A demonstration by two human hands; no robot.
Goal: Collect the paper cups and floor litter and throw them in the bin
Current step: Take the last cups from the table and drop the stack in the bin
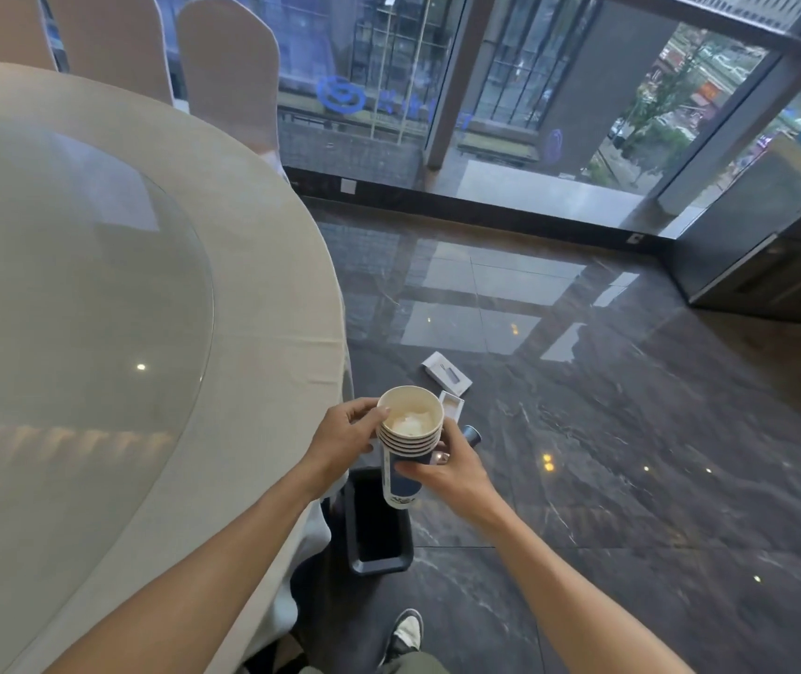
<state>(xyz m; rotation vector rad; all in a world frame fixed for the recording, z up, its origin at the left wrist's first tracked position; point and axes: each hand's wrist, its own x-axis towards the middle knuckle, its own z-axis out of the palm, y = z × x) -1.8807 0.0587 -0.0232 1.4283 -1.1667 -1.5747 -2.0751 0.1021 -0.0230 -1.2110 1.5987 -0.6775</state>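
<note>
A stack of several nested paper cups (408,432), white and dark blue with crumpled white paper in the top cup, is held above the dark bin (379,559) on the floor. My left hand (347,437) grips the rim of the top cup. My right hand (447,471) wraps around the lower body of the stack. On the floor beyond the cups lie a flat white box (447,374), a small white tray-like box (454,406) and a small dark cup-shaped piece (472,434), partly hidden behind my right hand.
A large round table (252,265) with a beige cloth and a glass turntable fills the left side. Covered chairs (228,65) stand behind it. Glass walls run along the back and a dark cabinet (777,265) stands at the right. My shoe (406,632) is on the dark polished floor.
</note>
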